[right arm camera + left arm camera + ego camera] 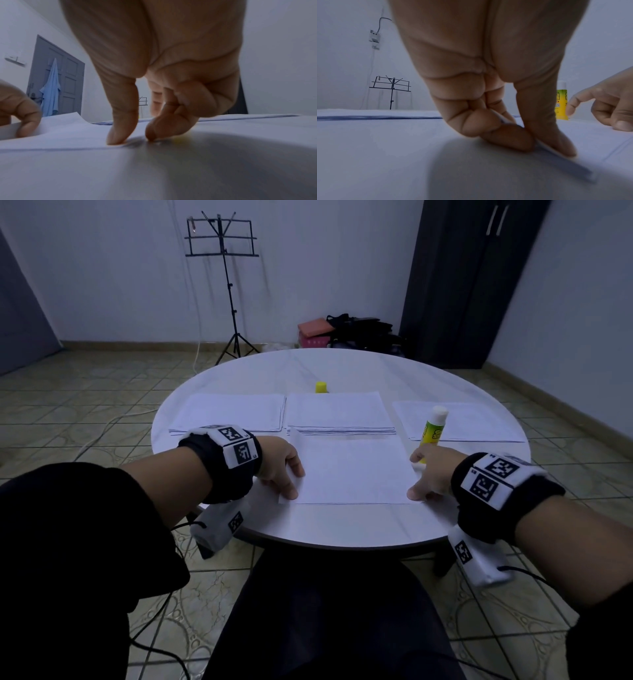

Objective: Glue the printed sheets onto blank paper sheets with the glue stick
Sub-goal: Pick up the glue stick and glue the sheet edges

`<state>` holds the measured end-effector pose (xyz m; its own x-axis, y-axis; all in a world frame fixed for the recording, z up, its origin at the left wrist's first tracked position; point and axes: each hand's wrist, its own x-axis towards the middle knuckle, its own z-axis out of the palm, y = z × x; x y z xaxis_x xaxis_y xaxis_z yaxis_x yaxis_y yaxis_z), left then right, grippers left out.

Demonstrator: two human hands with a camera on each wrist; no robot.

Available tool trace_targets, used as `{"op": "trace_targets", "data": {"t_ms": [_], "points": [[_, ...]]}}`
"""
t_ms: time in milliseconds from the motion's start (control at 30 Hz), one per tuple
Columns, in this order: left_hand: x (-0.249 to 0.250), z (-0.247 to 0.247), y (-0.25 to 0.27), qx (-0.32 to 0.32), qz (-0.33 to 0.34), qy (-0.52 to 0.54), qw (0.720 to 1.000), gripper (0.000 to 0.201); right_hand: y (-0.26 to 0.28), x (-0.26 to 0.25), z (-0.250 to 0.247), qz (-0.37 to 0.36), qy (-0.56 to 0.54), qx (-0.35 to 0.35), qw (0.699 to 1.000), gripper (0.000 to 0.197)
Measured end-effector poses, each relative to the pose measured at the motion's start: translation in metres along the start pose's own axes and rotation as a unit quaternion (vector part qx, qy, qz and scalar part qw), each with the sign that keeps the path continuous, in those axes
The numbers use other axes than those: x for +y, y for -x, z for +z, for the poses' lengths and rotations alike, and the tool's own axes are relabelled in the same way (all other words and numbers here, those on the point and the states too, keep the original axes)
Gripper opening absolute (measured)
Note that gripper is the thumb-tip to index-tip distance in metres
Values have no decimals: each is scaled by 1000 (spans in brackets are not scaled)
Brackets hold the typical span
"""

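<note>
Left wrist view alone shows the left hand (496, 121) pinching the sheet's (352, 470) lifted left edge; head view hides this. Right hand (432, 474) grip released, thumb and fingertip pressing the sheet's right edge. Sheet at 6 o'clock on tabletop (342, 525). Glue stick (431, 429) upright at 3 o'clock, uncapped, label unreadable; yellow cap (321, 387) at 12, behind the paper stacks (339, 412).

Head downward; wrists tabletop-close (shared sheet (352, 470))
</note>
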<state>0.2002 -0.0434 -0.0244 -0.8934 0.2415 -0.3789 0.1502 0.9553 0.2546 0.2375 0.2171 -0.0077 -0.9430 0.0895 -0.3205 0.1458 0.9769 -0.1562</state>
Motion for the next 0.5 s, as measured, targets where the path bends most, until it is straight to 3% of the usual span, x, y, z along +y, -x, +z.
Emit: {"op": "trace_targets", "data": {"t_ms": [67, 267, 400, 500], "points": [[1, -1, -2, -2, -4, -9, 1000, 44, 2, 3, -1, -11, -38, -5, 999, 63], [-3, -4, -2, -38, -29, -36, 998, 43, -1, 9, -3, -24, -13, -29, 999, 56], [12, -26, 2, -62, -42, -139, 987, 41, -5, 5, -6, -34, 22, -38, 998, 57], [46, -33, -17, -3, -2, -158, 987, 36, -7, -2, -9, -37, 74, -58, 995, 56]]}}
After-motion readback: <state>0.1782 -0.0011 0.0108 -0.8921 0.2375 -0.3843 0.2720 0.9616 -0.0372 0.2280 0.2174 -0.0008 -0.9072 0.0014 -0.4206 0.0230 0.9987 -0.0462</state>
